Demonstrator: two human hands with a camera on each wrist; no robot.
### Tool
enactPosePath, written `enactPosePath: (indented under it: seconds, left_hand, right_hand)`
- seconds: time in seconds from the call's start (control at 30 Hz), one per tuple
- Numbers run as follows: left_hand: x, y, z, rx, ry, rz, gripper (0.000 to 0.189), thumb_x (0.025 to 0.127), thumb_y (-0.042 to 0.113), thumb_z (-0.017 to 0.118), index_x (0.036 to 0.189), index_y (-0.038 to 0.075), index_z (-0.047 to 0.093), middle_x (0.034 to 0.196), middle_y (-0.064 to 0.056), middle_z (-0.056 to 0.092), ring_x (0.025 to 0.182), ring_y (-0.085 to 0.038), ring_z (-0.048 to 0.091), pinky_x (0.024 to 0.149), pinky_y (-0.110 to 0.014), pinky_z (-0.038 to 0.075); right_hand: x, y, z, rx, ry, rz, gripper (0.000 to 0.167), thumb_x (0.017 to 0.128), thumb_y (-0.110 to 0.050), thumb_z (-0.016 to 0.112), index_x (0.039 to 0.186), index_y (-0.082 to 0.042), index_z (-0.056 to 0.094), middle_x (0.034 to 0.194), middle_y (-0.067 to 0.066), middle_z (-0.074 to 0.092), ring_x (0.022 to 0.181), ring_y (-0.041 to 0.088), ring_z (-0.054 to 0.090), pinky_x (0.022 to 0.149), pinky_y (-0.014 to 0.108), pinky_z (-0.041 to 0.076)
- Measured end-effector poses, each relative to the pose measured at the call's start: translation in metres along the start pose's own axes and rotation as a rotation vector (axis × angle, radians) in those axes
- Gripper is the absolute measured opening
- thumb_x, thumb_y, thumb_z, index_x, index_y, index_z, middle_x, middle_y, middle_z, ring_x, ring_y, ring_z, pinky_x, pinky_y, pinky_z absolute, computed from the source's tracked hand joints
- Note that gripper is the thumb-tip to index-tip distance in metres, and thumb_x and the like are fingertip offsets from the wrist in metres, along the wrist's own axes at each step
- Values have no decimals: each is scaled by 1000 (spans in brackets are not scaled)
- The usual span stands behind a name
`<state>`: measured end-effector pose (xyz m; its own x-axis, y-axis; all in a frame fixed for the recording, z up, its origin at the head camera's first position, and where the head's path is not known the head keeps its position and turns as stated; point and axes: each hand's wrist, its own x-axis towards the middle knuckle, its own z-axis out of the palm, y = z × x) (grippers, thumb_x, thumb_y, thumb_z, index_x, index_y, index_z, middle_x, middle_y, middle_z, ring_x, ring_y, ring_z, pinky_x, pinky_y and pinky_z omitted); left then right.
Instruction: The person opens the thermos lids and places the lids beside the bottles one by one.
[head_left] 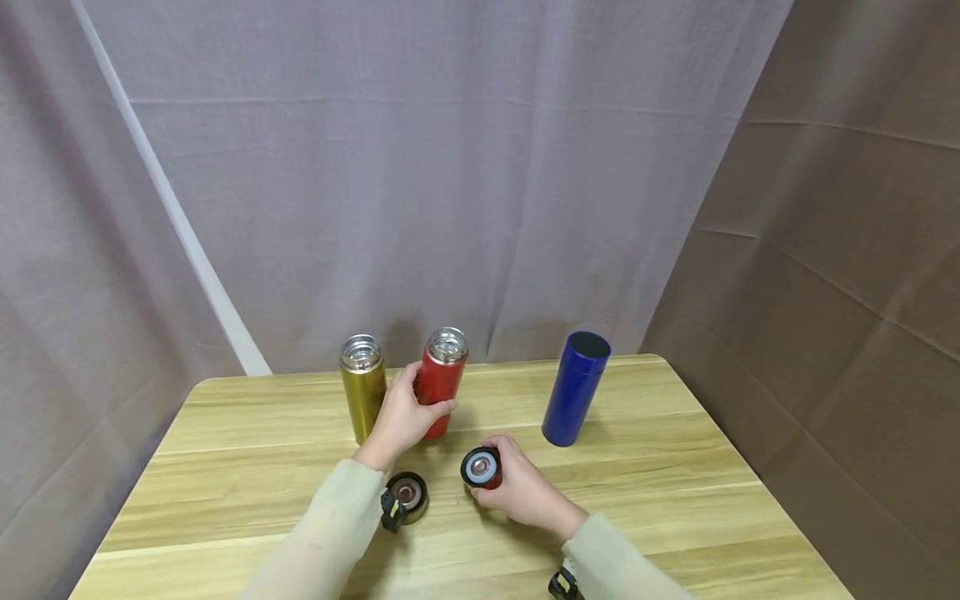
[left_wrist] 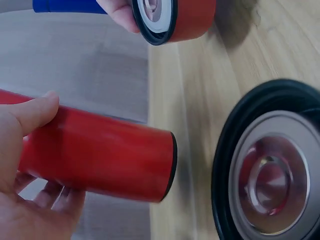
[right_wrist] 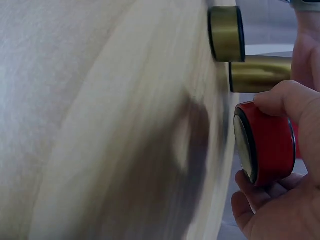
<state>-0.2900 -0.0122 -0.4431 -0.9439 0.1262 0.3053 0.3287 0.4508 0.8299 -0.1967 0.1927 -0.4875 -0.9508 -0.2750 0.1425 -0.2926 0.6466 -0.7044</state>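
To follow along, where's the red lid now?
In the head view, the red lid is below centre, in the right hand, right of the gold lid.

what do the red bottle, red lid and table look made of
Red bottle: probably metal, softly shiny red coating; its neck is shiny silver. Red lid: metal or plastic, unclear; smooth red side, with a black rim that may be plastic or rubber. Table: wood or wood-look laminate, smooth; pale streaked grain.

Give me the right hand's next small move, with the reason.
Probably set the red lid down on the table, underside up: the right hand holds it that way, the gold lid already lies so, and the red bottle in the left hand is uncapped.
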Motion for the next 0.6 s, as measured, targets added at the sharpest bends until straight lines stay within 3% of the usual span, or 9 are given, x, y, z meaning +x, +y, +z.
enactPosePath:
  seconds: [0.3,0.6]
  left_hand:
    - [7,-13,9,6,-22,-23,64,71,24,87,125,9,56,112,-7,64,102,-22,61,93,-40,48]
    - [11,-21,11,-50,-52,-59,64,73,24,86,126,10,55,116,-8,64,105,-25,61,92,-42,50]
  right_hand:
    - [3,5,13,0,-16,-3,63,76,-22,81,125,-2,47,117,5,50,106,19,55,94,40,45]
    - [3,7,17,-12,-35,13,67,77,-25,81,130,-4,45,121,4,51,111,18,54,97,40,44]
